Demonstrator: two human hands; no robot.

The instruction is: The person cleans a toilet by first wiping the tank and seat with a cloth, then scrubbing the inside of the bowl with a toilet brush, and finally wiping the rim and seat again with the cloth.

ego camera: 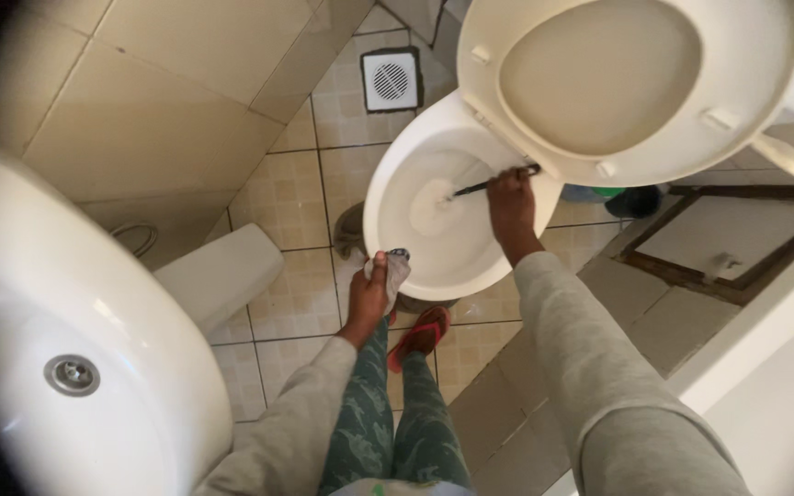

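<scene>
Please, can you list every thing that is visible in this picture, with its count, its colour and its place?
White ceramic toilet bowl: one, white, centre, seat and lid up.
White plastic toilet seat with lid: one, white, top right, raised.
Dark-handled toilet brush: one, dark handle, pale head, inside the bowl.
Grey crumpled cloth: one, grey, at the bowl's front rim.
White round washbasin: one, white, left, metal drain.
White square floor drain: one, white, top centre.
Beige tiled floor: beige, around the toilet.
Red sandal: one, red, below the bowl.
Left hand: holds the cloth.
Right hand: holds the brush handle.
</scene>
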